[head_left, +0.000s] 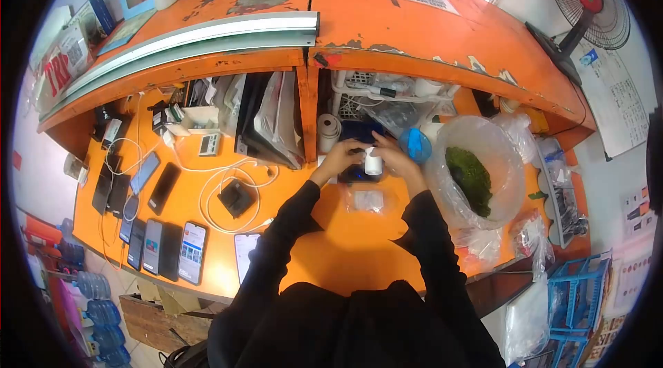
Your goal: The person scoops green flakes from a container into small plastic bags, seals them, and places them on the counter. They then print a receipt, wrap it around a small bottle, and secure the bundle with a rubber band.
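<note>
Both hands meet over the orange desk, near the shelf opening. My left hand (pixel 340 161) has its fingers bent beside a small white bottle-like object (pixel 373 162); whether it grips anything is hard to see. My right hand (pixel 395 155) is closed around the upper part of that white object. Behind and below the hands lies a dark blue item (pixel 353 131). A small clear plastic packet (pixel 368 200) rests on the desk just below them. To the right of my right hand is a blue crumpled item (pixel 416 145).
A large plastic-lined tub (pixel 442 185) with green leafy material stands at the right. A paper roll (pixel 329 129) is left of the hands. Several phones (pixel 193 252), a black box (pixel 235 198) and white cables cover the left side. An orange shelf edge (pixel 442 64) overhangs the desk.
</note>
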A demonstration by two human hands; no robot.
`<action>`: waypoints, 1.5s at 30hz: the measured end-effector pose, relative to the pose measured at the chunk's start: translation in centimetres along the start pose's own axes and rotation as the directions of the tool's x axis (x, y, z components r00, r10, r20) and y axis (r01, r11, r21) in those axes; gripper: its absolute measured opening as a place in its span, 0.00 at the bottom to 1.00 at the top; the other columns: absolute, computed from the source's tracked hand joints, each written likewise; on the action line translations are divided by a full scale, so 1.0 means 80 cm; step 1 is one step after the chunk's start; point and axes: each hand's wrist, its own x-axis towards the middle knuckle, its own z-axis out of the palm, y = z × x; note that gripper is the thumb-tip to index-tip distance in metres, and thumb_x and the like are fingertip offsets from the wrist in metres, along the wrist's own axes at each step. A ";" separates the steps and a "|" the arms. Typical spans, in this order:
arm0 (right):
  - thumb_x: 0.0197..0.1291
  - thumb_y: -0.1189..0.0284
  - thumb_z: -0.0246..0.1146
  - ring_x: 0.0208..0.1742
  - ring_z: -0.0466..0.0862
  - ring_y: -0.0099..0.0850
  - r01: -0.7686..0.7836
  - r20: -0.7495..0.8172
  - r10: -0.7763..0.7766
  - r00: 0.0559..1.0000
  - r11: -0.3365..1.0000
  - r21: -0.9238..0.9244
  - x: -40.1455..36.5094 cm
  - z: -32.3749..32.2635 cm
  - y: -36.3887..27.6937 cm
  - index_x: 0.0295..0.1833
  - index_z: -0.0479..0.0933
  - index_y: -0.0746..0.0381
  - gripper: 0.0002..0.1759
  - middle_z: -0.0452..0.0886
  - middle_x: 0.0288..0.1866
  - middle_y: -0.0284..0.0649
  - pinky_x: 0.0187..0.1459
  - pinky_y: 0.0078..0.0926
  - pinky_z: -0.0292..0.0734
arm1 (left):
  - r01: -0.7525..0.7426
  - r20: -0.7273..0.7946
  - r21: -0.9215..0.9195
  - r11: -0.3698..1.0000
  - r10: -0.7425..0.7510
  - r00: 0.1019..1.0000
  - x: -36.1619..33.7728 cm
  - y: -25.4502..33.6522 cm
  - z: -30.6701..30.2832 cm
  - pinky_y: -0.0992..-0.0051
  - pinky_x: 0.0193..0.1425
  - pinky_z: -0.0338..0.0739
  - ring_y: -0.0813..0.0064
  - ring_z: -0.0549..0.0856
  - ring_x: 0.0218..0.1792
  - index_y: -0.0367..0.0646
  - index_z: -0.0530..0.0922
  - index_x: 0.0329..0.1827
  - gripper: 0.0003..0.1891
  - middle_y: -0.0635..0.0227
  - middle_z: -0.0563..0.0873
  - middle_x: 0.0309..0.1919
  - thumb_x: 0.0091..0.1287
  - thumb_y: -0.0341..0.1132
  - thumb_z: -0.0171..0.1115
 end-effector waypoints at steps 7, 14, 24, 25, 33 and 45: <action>0.45 0.71 0.51 0.36 0.71 0.24 0.008 0.009 -0.008 1.000 1.000 -0.020 -0.012 0.009 -0.019 0.66 0.42 0.62 0.41 0.71 0.40 0.39 0.36 0.17 0.66 | 0.038 -0.022 0.124 0.991 -0.036 0.999 -0.001 0.016 -0.002 0.83 0.32 0.75 0.84 0.78 0.31 0.35 0.77 0.38 0.08 0.66 0.78 0.35 0.56 0.26 0.56; 0.48 0.72 0.49 0.39 0.70 0.26 -0.035 -0.019 0.034 0.999 0.997 -0.070 -0.011 0.007 -0.023 0.66 0.44 0.61 0.37 0.69 0.48 0.42 0.39 0.17 0.65 | -0.187 0.055 0.376 0.908 0.180 0.982 0.009 0.019 -0.005 0.82 0.34 0.75 0.82 0.79 0.31 0.35 0.72 0.34 0.03 0.64 0.77 0.34 0.60 0.25 0.50; 0.50 0.71 0.48 0.44 0.71 0.26 -0.007 -0.096 0.001 0.995 0.998 -0.060 -0.002 0.006 -0.016 0.65 0.50 0.59 0.33 0.68 0.52 0.43 0.43 0.18 0.64 | -0.249 -0.098 0.412 0.876 0.315 0.944 -0.034 0.018 0.004 0.71 0.43 0.68 0.61 0.74 0.40 0.39 0.69 0.39 0.08 0.59 0.76 0.35 0.56 0.28 0.53; 0.50 0.71 0.48 0.44 0.71 0.26 -0.008 -0.096 0.003 0.995 0.998 -0.061 -0.006 0.008 -0.020 0.65 0.50 0.59 0.33 0.68 0.52 0.43 0.43 0.18 0.64 | -0.255 -0.045 0.525 0.812 0.326 0.944 -0.036 0.026 0.004 0.70 0.45 0.66 0.61 0.73 0.42 0.41 0.69 0.38 0.09 0.60 0.75 0.36 0.54 0.29 0.55; 0.42 0.74 0.55 0.42 0.72 0.28 0.071 -0.038 -0.088 0.995 0.943 -0.326 -0.028 0.015 -0.038 0.65 0.48 0.61 0.41 0.71 0.47 0.42 0.42 0.17 0.65 | -0.408 0.095 0.637 0.654 0.458 0.884 -0.019 -0.005 0.002 0.68 0.46 0.66 0.64 0.72 0.44 0.43 0.74 0.35 0.11 0.66 0.76 0.35 0.48 0.33 0.60; 0.29 0.79 0.63 0.58 0.63 0.47 0.128 -0.011 -0.207 0.978 0.646 -0.753 -0.030 0.026 -0.026 0.61 0.54 0.59 0.45 0.59 0.56 0.56 0.54 0.30 0.62 | -0.256 0.127 0.882 0.397 0.324 0.937 0.030 0.015 -0.033 0.70 0.45 0.70 0.62 0.74 0.42 0.44 0.71 0.46 0.16 0.63 0.73 0.40 0.52 0.26 0.52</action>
